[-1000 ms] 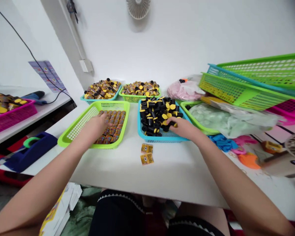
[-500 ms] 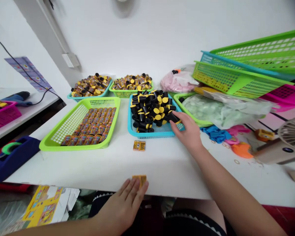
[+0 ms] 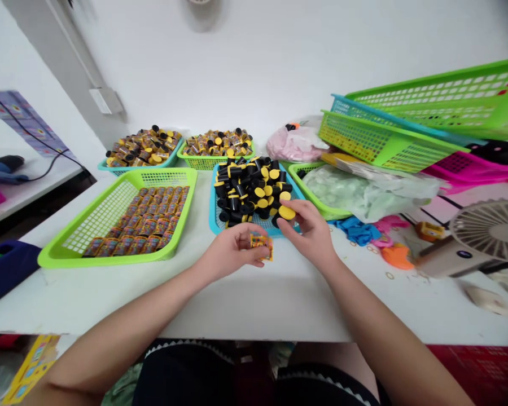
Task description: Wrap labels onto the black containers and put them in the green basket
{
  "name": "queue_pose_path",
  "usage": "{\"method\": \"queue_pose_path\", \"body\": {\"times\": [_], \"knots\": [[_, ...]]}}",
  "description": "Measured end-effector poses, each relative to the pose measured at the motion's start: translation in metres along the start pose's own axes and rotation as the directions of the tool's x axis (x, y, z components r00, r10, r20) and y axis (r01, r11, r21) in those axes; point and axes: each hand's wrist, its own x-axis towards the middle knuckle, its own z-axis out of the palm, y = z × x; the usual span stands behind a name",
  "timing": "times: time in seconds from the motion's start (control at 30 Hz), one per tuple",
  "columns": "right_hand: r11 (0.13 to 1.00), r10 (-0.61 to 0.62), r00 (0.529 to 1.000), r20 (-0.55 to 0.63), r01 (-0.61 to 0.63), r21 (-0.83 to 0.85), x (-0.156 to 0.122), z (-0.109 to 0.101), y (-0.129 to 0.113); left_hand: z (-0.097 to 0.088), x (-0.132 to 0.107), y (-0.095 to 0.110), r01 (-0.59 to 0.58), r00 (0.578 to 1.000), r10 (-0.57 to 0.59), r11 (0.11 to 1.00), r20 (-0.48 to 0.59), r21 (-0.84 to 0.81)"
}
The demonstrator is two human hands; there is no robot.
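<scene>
My left hand point(image 3: 232, 252) pinches a small yellow printed label point(image 3: 261, 247) between its fingers, above the white table point(image 3: 279, 304). My right hand point(image 3: 308, 230) grips a black tube with a yellow cap point(image 3: 287, 212) at the near edge of the blue basket point(image 3: 214, 217). That basket holds a heap of similar black tubes point(image 3: 249, 189). To the left, a lime green basket point(image 3: 110, 248) holds rows of labelled tubes point(image 3: 138, 223). Neither hand touches it.
Two baskets of labelled tubes point(image 3: 173, 149) stand behind. To the right lie a bag of pale green items point(image 3: 359, 192), blue gloves point(image 3: 358, 231), and stacked green baskets point(image 3: 423, 107). A small fan point(image 3: 486, 237) sits at the far right, and a blue tape dispenser point(image 3: 4, 270) at left.
My left hand has moved from the table's front edge to the middle, holding the yellow label. My right hand has taken a tube from the basket's edge. The view has shifted slightly left.
</scene>
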Motion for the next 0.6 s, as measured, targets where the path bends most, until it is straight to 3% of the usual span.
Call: {"method": "queue_pose_path", "body": {"times": [0.07,0.13,0.27,0.43,0.6], "knots": [[0.99,0.076,0.996,0.043,-0.08,0.114,-0.001,-0.001,-0.005,0.0,0.006,-0.016,0.044,0.999,-0.044,0.995,0.0,-0.088],[0.955,0.172,0.981,0.095,-0.19,0.228,-0.003,0.0,-0.008,-0.001,0.003,-0.027,0.033,0.999,-0.034,0.998,-0.018,-0.044],[0.812,0.301,0.93,0.214,-0.367,0.455,-0.011,0.004,-0.008,-0.002,-0.007,-0.029,-0.001,0.995,-0.003,0.999,-0.1,-0.043],[0.689,0.281,0.919,0.278,-0.394,0.609,-0.016,0.011,-0.013,-0.003,-0.009,-0.022,-0.01,0.987,-0.011,0.991,-0.158,-0.135],[0.698,0.268,0.922,0.279,-0.386,0.604,-0.02,0.017,-0.02,-0.005,-0.013,-0.019,-0.041,0.987,0.04,0.999,-0.156,-0.003]]}}
